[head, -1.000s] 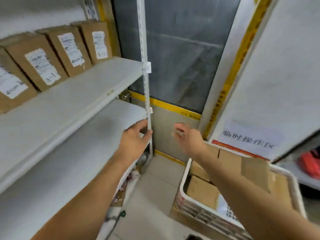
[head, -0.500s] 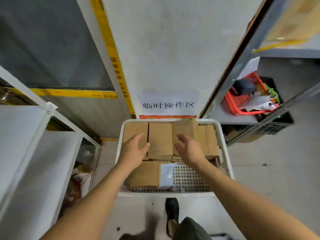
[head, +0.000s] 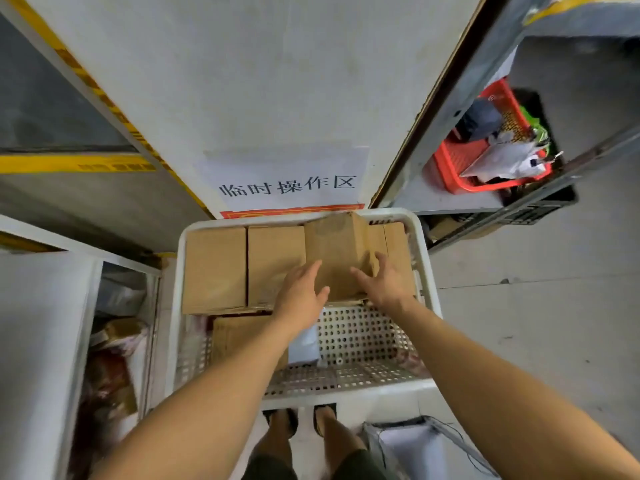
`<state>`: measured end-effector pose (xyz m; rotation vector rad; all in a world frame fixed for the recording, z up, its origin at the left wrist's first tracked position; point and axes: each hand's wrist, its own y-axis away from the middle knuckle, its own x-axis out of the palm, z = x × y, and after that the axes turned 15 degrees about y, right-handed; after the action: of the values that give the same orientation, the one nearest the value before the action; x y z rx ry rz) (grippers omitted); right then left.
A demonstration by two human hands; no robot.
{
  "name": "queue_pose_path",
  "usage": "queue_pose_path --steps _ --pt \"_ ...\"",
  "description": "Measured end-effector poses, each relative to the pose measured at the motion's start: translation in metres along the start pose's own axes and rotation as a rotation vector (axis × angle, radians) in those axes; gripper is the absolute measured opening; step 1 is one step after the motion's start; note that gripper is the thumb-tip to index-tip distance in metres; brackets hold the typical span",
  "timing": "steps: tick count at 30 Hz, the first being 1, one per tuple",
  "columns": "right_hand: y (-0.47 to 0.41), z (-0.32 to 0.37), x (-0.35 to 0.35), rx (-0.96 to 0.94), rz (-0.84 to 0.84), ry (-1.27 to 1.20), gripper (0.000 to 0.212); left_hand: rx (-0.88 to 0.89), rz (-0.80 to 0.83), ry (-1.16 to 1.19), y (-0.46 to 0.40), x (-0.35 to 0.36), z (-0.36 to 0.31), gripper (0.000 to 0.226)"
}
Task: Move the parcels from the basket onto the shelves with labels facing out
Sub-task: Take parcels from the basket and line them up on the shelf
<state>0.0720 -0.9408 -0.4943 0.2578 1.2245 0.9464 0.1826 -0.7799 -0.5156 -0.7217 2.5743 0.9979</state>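
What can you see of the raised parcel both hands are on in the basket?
The raised parcel is a plain brown cardboard box, standing higher than the row of boxes beside it at the far end of the white perforated basket. No label shows on its visible faces. The left hand and right hand flank its near end, fingers spread against it.

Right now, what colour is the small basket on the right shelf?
Red basket, seen in the head view.
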Motion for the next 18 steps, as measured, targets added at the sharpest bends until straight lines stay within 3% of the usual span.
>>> queue_pose_path --steps 11,18 --pt "-0.054 -0.024 0.027 0.165 0.157 -0.313 0.129 -0.048 0.100 0.068 -0.006 -0.007 0.025 0.074" --pt "-0.052 -0.023 0.027 0.138 0.240 -0.550 0.108 -0.064 0.299 0.035 -0.006 -0.011 0.025 0.075"
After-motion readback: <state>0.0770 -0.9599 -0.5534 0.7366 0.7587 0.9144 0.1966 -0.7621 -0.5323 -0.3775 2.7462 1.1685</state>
